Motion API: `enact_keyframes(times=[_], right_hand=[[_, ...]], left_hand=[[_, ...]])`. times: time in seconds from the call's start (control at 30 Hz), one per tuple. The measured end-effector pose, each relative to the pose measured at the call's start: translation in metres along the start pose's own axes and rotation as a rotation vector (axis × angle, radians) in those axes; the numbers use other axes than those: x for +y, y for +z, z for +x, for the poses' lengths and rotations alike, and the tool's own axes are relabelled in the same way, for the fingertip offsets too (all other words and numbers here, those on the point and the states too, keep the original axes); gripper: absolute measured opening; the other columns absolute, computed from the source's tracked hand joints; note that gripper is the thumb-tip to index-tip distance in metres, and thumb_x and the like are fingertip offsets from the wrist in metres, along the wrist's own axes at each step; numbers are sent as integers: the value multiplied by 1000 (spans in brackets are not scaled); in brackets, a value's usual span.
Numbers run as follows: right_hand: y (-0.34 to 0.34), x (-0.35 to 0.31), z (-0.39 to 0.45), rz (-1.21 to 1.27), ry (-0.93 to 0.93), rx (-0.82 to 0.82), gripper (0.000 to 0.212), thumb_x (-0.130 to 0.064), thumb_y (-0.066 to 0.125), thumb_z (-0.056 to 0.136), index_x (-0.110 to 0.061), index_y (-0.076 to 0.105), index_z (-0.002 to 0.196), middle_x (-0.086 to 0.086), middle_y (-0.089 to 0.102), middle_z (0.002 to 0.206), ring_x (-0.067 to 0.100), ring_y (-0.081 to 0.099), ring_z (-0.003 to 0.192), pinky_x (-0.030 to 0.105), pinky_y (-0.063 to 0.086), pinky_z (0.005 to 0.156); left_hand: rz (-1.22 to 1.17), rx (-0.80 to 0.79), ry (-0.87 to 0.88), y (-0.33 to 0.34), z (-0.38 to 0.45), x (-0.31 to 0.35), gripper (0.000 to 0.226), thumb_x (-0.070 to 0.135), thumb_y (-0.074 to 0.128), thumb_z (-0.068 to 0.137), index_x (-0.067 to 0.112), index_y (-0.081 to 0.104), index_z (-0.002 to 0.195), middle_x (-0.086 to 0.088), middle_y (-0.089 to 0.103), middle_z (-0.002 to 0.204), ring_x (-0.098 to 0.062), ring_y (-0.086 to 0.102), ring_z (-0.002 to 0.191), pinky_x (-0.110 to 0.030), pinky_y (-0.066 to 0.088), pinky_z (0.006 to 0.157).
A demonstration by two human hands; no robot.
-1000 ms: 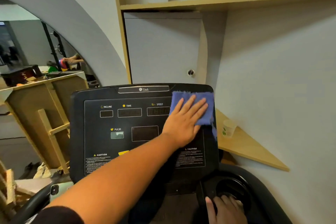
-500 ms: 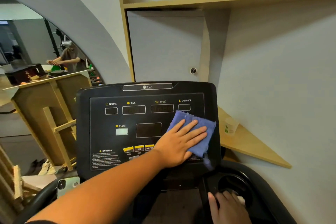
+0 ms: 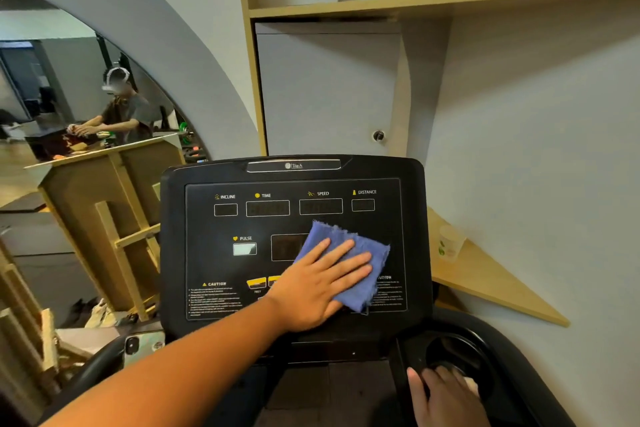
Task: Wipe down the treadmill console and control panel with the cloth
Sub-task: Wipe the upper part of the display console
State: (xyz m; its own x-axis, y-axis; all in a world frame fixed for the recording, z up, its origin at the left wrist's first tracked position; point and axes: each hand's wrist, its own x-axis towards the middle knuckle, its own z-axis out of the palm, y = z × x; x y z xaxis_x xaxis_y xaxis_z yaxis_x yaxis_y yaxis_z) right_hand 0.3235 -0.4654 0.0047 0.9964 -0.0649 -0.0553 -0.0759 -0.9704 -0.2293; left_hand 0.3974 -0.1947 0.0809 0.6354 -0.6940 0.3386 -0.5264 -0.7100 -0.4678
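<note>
Two hands in view, both bare. Left hand [image 3: 320,288] lies flat on the blue cloth [image 3: 349,265], fingers straight and slightly spread, palm pressing the cloth against the treadmill console [image 3: 194,253]. Nothing is gripped; the cloth is pinned under the open palm and fingers.

Cloth position: lower right-centre of the control panel [image 3: 207,229], below the SPEED window [image 3: 320,206] and the DISTANCE window [image 3: 363,205]. It covers the right part of the large centre display [image 3: 285,248] and part of the row of yellow buttons [image 3: 256,282]. Frayed edges show along its top and right sides. One corner hangs over the right-hand caution text, near the panel's bottom edge.

Uncovered on the panel: INCLINE window [image 3: 225,209], TIME window [image 3: 267,208], the PULSE window [image 3: 244,248] and the left caution block [image 3: 213,300].

Right hand [image 3: 446,395] is low in the frame, fingers draped over the rim of the round black cup holder [image 3: 481,354] at the console's right. Fingers look loosely curled; cannot tell whether they hold anything, though a pale patch shows beside them.

Surroundings: a pale translucent cup [image 3: 450,243] stands on the wooden corner shelf [image 3: 491,284] right of the console, apart from it. A grey cabinet door [image 3: 329,90] with a small knob sits behind. A mirror [image 3: 69,114] at left reflects another person standing at a wooden counter.
</note>
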Motion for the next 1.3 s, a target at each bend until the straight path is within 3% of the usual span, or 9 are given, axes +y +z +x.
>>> enact_keyframes(times=[0.2,0.33,0.5,0.57,0.7,0.8,0.97,1.13,1.3], right_hand=[[16,2,10,-87,32,-1,55,-65,20,94,-37,66,106,-14,62,125,5,53,116,29,31,108],[16,1,8,-109,22,78,47,-62,29,94,-37,69,92,-14,69,110,1,59,105,28,35,107],[16,1,7,-100,-16,126,46,-61,28,95,-39,68,98,-16,67,114,-1,57,109,25,36,107],[15,-1,11,-103,-35,98,45,-61,27,96,-40,66,106,-16,64,121,-2,54,114,24,32,109],[20,3,7,-89,-72,146,41,-60,31,96,-41,67,103,-17,67,112,-5,57,106,21,33,104],[11,-1,2,-49,-79,186,45,-57,28,97,-40,69,102,-15,66,119,-2,56,114,24,33,107],[7,-6,-5,7,-39,200,40,-56,37,95,-37,72,96,-14,70,112,2,61,108,28,40,104],[19,-2,-6,-46,-64,255,20,-36,76,78,-28,72,60,-3,74,73,14,70,73,39,55,82],[20,4,-16,-2,-125,351,46,-46,41,87,-25,72,61,1,73,74,20,70,76,38,52,81]], left_hand=[[-4,106,-484,-32,-27,-93,69,45,34,100,26,14,162,1,10,171,-26,2,158,-59,14,123],[-63,179,-771,-35,-12,-77,70,45,31,101,23,9,163,-1,1,171,-30,-7,157,-60,7,125],[-27,-24,-107,1,-34,-3,73,47,42,101,25,12,163,2,5,172,-29,-3,158,-57,4,124],[-7,-27,-33,-3,-49,-22,69,47,39,105,29,9,163,5,3,172,-24,-4,158,-52,1,126],[3,123,-537,-20,-80,-101,66,44,33,101,31,12,162,3,9,171,-24,1,158,-61,16,122],[-96,212,-1012,-29,-95,-126,66,44,24,101,25,11,163,-1,5,171,-27,-3,158,-61,7,124],[-250,322,-1345,-30,-20,-79,73,46,25,100,11,14,162,-12,8,170,-41,3,156,-64,10,122],[-217,240,-949,-21,57,-2,73,47,28,101,14,7,163,-11,-2,171,-39,-8,155,-59,3,125],[-142,97,-424,-18,45,-4,67,46,30,106,22,6,164,-1,-1,172,-29,-11,157,-55,4,126]])
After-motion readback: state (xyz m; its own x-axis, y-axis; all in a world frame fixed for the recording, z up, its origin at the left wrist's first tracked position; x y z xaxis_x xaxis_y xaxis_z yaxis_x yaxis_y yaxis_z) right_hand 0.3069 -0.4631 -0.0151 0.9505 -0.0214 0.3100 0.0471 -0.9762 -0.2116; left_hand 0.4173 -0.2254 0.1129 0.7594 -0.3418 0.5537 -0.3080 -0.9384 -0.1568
